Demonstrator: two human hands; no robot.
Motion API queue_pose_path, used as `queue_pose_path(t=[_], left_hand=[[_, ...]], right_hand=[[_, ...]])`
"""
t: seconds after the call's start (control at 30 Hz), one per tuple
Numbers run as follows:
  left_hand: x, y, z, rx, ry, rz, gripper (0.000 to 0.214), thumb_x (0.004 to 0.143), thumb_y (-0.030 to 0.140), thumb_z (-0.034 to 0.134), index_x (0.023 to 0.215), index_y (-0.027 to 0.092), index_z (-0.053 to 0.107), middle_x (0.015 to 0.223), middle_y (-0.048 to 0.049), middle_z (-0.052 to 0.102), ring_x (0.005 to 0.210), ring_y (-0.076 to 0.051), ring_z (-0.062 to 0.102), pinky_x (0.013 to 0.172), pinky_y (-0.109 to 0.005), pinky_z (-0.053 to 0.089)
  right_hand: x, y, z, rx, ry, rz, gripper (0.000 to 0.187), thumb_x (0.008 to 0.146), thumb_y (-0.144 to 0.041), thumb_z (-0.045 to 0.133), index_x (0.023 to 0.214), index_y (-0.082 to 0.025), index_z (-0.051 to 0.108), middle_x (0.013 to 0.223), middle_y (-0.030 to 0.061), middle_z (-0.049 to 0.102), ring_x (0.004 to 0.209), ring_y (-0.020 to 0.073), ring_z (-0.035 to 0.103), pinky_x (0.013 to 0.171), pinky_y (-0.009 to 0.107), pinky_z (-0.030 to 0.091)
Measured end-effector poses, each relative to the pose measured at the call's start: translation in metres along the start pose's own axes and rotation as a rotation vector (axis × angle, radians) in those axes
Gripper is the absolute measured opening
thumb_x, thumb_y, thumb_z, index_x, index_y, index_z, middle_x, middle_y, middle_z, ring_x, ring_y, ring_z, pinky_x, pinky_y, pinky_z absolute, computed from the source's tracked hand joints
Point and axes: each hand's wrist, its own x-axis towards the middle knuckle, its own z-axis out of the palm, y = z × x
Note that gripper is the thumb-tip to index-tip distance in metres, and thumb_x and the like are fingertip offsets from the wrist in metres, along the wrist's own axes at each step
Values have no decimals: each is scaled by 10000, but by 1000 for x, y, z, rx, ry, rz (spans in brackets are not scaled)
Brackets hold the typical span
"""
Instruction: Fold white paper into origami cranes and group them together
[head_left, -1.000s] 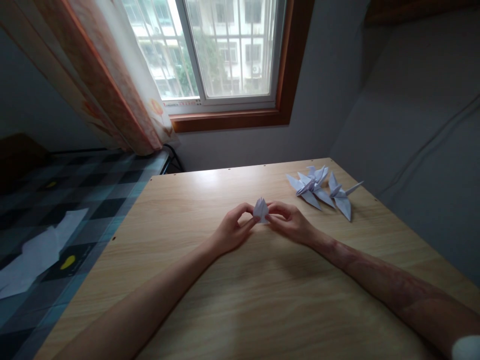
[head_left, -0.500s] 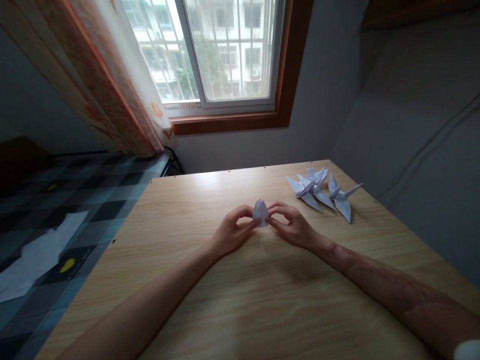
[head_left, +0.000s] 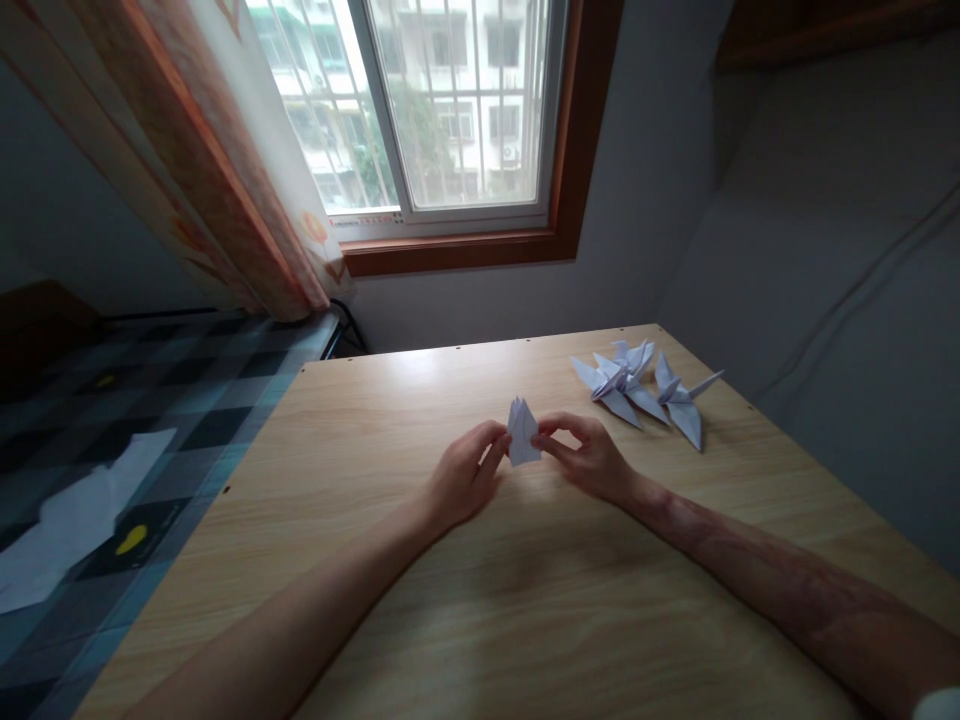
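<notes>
A small folded piece of white paper (head_left: pixel 522 432) stands upright between my two hands above the middle of the wooden table (head_left: pixel 420 400). My left hand (head_left: pixel 461 480) pinches its left side with thumb and fingers closed. Its right side is pinched by my right hand (head_left: pixel 589 460), fingers curled. Both forearms rest low over the tabletop.
Several finished white paper cranes (head_left: pixel 637 385) lie at the table's far right. Left of the table is a bed with a checked cover (head_left: pixel 150 400) and loose white sheets (head_left: pixel 67 515). A window (head_left: pixel 442 110) and curtain (head_left: pixel 225 170) stand behind; a grey wall is to the right.
The folded paper has been raised slightly and shows more of its pointed shape. My left fingers have closed flatter against it. The view has drifted a little.
</notes>
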Motion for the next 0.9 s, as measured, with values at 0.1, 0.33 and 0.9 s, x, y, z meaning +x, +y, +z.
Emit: queue_pose_path(t=[0.1, 0.33, 0.9], left_hand=[[-2, -5, 3, 21, 9, -50, 208, 1146, 339, 450, 1224, 224, 605, 1048, -74, 788, 919, -208, 737, 835, -318, 542], [-3, -7, 3, 64, -2, 0, 403, 1145, 349, 473, 1526, 247, 556, 1232, -105, 809, 1050, -239, 784, 900, -331, 590], [-4, -3, 6, 203, -72, 125, 516, 1130, 291, 459, 1637, 245, 543, 1174, -127, 702, 939, -206, 700, 847, -309, 585]], right_hand=[[1, -1, -1, -4, -10, -4, 207, 1021, -430, 760, 1024, -235, 832, 976, 62, 837, 899, 247, 762, 874, 383, 613], [0, 0, -1, -42, -29, -30, 194, 1020, -415, 760, 996, -233, 822, 963, 64, 833, 881, 249, 760, 855, 389, 606], [-2, -1, 3, 56, -65, 124, 327, 1024, -528, 721, 888, -230, 728, 859, 38, 729, 856, 214, 698, 763, 307, 631]])
